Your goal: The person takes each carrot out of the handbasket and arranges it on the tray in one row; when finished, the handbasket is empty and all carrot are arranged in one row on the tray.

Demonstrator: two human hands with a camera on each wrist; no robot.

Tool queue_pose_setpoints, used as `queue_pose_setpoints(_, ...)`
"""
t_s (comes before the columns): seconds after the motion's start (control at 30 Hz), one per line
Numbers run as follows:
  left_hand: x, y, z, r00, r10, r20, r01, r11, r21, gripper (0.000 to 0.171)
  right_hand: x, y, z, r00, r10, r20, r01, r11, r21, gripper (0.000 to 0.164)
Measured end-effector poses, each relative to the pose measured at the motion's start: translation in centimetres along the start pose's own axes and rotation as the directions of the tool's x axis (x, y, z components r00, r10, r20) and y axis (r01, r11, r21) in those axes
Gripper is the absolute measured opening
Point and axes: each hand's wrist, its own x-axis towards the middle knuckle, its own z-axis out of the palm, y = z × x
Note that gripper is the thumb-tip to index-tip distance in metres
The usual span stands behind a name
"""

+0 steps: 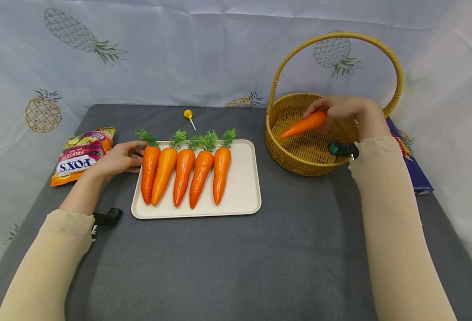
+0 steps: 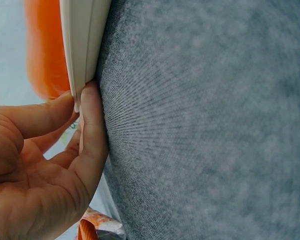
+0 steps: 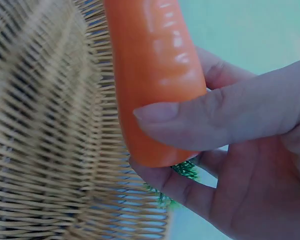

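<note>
Over the wicker basket (image 1: 296, 162), my right hand (image 1: 346, 111) holds an orange toy carrot (image 1: 305, 125) by its thick end, the tip pointing left. The right wrist view shows the thumb across that carrot (image 3: 155, 75), with green leaves partly hidden behind the fingers. My left hand (image 1: 119, 158) pinches the left edge of a cream tray (image 1: 242, 178); in the left wrist view the thumb lies at the rim (image 2: 82, 50) and a finger is under it. Several carrots (image 1: 184, 176) lie side by side on the tray, leafy tops over its far edge.
Left of the tray lies a Fox's candy bag (image 1: 81, 154). A yellow lollipop (image 1: 188, 115) is behind the tray. A dark blue package (image 1: 414, 169) sits right of the basket, partly behind my right arm. The basket's tall handle (image 1: 340, 34) arches above my right hand.
</note>
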Motion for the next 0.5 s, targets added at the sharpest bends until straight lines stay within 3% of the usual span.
queue_pose_setpoints(0.23, -0.1, 0.0, -0.1, 1.000, -0.005, 0.008, 0.005, 1.000, 0.009, 0.062, -0.8, -2.5, -0.5, 1.000, -0.011, -0.015, 0.011, 1.000, -0.015, 0.064)
queue_pose_setpoints(0.5, -0.1, 0.1, -0.1, 1.000, 0.001, 0.010, -0.001, 1.000, -0.003, 0.062, -0.7, -4.9, -0.1, 0.996, -0.080, -0.027, 0.078, 0.995, -0.068, 0.063)
